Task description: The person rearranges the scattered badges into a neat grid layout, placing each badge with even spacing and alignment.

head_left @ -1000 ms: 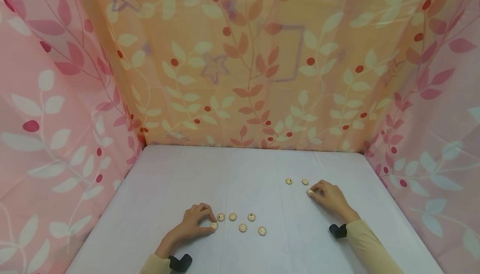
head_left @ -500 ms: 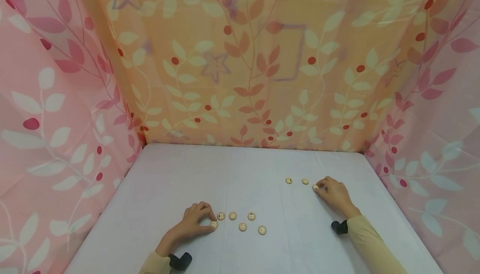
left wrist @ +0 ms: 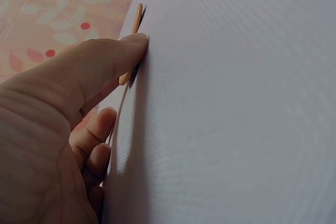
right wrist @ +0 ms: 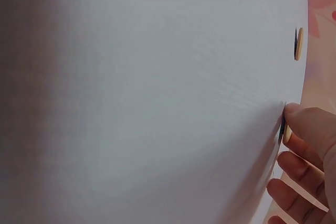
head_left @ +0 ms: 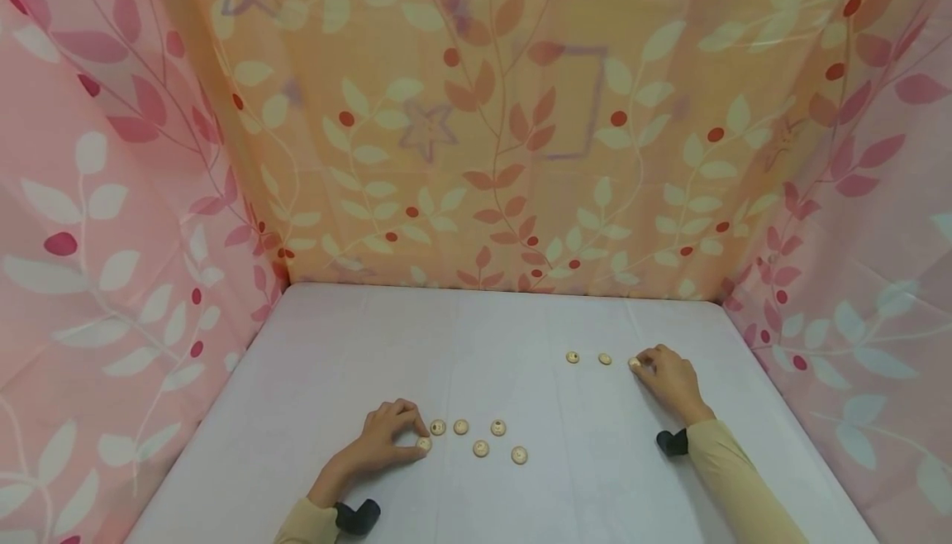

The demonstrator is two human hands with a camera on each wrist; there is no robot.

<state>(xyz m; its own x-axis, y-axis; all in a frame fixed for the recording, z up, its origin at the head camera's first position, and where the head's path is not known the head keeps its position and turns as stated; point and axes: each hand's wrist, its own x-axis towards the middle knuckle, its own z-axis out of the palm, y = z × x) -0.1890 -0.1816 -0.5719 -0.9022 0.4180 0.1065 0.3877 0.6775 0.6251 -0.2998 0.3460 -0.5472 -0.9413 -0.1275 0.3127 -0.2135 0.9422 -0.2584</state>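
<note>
My left hand (head_left: 387, 438) is at the lower left of the head view. Its thumb and index finger pinch the edges of a small round wooden disc (head_left: 424, 444) on the table. To its right lie several like discs, among them a disc (head_left: 438, 427) close to the index fingertip. My right hand (head_left: 672, 380), farther back on the right, pinches another wooden disc (head_left: 635, 364) at table level. That one is in line with two discs, a near disc (head_left: 605, 359) and a farther-left disc (head_left: 573, 357). In the right wrist view, the thumb partly covers the pinched disc (right wrist: 286, 133).
A white cloth covers the table (head_left: 335, 345). An orange patterned curtain (head_left: 491, 114) stands behind it, with a pink curtain (head_left: 97, 221) at the left and a pink curtain (head_left: 855, 221) at the right. Black wrist mounts, such as the left mount (head_left: 359, 517), sit near the sleeves.
My right hand has moved right and away from me with its disc, bringing it into line with the two discs. The left hand has stayed in place on its disc.
</note>
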